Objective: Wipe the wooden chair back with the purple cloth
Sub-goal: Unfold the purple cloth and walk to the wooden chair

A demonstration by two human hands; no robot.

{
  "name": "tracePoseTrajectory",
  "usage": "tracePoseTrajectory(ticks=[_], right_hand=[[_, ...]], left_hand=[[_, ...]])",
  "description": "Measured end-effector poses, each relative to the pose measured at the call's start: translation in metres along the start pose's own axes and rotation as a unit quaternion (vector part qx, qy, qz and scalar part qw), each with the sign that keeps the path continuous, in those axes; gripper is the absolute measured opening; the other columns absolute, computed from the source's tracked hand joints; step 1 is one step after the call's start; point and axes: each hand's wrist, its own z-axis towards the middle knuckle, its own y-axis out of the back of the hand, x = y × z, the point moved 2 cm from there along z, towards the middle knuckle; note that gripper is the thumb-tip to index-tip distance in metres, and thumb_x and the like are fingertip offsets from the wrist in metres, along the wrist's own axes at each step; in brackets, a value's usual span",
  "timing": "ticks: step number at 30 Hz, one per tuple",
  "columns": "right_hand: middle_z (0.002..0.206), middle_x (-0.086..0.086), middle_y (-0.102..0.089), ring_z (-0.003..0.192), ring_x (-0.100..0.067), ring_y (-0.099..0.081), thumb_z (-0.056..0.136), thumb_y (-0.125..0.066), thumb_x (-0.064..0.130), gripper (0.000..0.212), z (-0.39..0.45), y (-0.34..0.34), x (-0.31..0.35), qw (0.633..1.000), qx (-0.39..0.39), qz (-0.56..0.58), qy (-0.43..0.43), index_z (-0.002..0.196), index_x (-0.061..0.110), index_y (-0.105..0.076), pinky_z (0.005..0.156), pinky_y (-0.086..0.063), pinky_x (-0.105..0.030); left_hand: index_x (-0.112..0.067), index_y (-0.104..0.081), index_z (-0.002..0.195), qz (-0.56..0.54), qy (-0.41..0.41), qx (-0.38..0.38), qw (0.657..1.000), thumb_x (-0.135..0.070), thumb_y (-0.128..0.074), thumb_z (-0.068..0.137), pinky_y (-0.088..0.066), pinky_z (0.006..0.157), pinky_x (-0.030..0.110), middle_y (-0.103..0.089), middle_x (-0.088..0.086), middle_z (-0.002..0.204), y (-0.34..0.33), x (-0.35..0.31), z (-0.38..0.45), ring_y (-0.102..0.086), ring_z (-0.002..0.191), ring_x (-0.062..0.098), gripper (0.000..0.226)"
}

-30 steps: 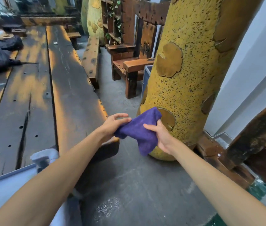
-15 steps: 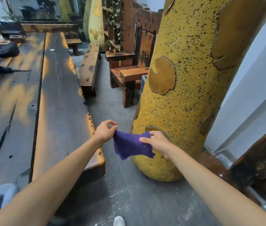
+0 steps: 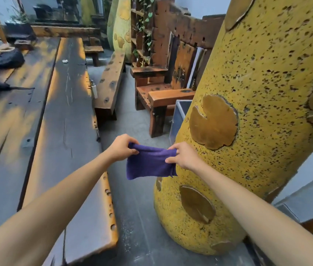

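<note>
The purple cloth (image 3: 149,164) hangs stretched between both hands in mid-air above the grey floor. My left hand (image 3: 122,147) pinches its upper left corner and my right hand (image 3: 182,155) pinches its upper right corner. Farther ahead stands the wooden chair (image 3: 163,91), with its reddish armrest and seat facing me. Its tall back (image 3: 183,66) is partly hidden behind the yellow column. Neither hand is near the chair.
A big yellow spotted column (image 3: 247,116) rises close on the right. A long dark wooden table (image 3: 55,116) runs along the left, with a wooden bench (image 3: 110,87) beside it. A grey box (image 3: 178,116) sits between chair and column. Grey floor runs down the middle.
The view has moved forward toward the chair. The bunched cloth has been pulled out flat between the two hands, which have shifted apart and now hold its top corners.
</note>
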Motion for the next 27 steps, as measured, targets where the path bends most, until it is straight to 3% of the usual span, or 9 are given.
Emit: tracePoseTrajectory(ticks=[3, 6, 10, 16, 18, 21, 27], right_hand=[[0.082, 0.005, -0.073, 0.085, -0.022, -0.068, 0.087, -0.077, 0.033, 0.013, 0.042, 0.016, 0.007, 0.998, -0.043, -0.028, 0.024, 0.098, 0.029, -0.079, 0.073, -0.055, -0.033], [0.093, 0.003, -0.074, 0.089, -0.024, -0.067, 0.096, -0.065, 0.041, 0.015, 0.088, 0.027, 0.013, 0.997, -0.059, -0.053, 0.018, 0.105, 0.035, -0.076, 0.075, -0.056, -0.036], [0.105, 0.001, -0.074, 0.1, -0.028, -0.066, 0.1, -0.057, 0.044, 0.019, 0.16, 0.04, 0.021, 0.995, -0.059, -0.072, 0.028, 0.105, 0.034, -0.073, 0.079, -0.056, -0.038], [0.094, -0.004, -0.076, 0.095, -0.031, -0.07, 0.099, -0.047, 0.028, 0.018, 0.273, 0.056, 0.041, 0.997, -0.075, -0.018, -0.031, 0.101, 0.027, -0.064, 0.085, -0.058, -0.04], [0.095, -0.005, -0.075, 0.095, -0.032, -0.07, 0.096, -0.047, 0.018, 0.02, 0.309, 0.054, 0.046, 0.995, -0.073, -0.004, -0.063, 0.105, 0.025, -0.063, 0.084, -0.059, -0.039], [0.105, -0.01, -0.075, 0.1, -0.033, -0.07, 0.092, -0.05, 0.009, 0.027, 0.355, 0.046, 0.052, 0.991, -0.079, 0.026, -0.103, 0.113, 0.022, -0.062, 0.09, -0.058, -0.042], [0.106, -0.008, -0.075, 0.097, -0.032, -0.071, 0.096, -0.04, 0.017, 0.024, 0.464, 0.039, 0.062, 0.981, -0.133, 0.038, -0.137, 0.11, 0.029, -0.055, 0.091, -0.057, -0.043]], left_hand=[[-0.016, -0.08, 0.098, 0.002, -0.02, -0.022, 1.0, -0.019, -0.07, 0.091, -0.04, 0.067, 0.022, -0.069, -0.003, 0.078, 0.015, 0.006, 0.039, -0.058, 0.073, 0.01, 0.012], [-0.014, -0.081, 0.098, -0.001, -0.028, -0.046, 0.999, -0.026, -0.07, 0.092, -0.043, 0.071, 0.023, -0.072, 0.001, 0.08, 0.027, 0.013, 0.081, -0.061, 0.077, 0.015, 0.017], [-0.014, -0.08, 0.095, -0.032, -0.008, -0.075, 0.997, -0.029, -0.071, 0.091, -0.039, 0.059, 0.017, -0.069, -0.001, 0.075, 0.038, 0.03, 0.148, -0.063, 0.073, 0.014, 0.017], [-0.014, -0.082, 0.097, -0.03, 0.036, -0.09, 0.995, -0.027, -0.075, 0.087, -0.055, 0.067, 0.032, -0.074, 0.002, 0.078, 0.053, 0.054, 0.256, -0.067, 0.073, 0.016, 0.018], [-0.017, -0.082, 0.096, -0.014, 0.04, -0.094, 0.995, -0.027, -0.076, 0.086, -0.056, 0.063, 0.03, -0.076, 0.0, 0.077, 0.056, 0.063, 0.289, -0.068, 0.07, 0.014, 0.016], [-0.019, -0.082, 0.093, -0.005, 0.045, -0.103, 0.994, -0.028, -0.076, 0.085, -0.053, 0.059, 0.026, -0.075, -0.003, 0.074, 0.064, 0.076, 0.332, -0.068, 0.067, 0.011, 0.014], [-0.021, -0.079, 0.084, -0.022, 0.052, -0.11, 0.992, -0.028, -0.074, 0.084, -0.04, 0.053, 0.02, -0.068, -0.009, 0.067, 0.081, 0.113, 0.443, -0.062, 0.062, 0.007, 0.009]])
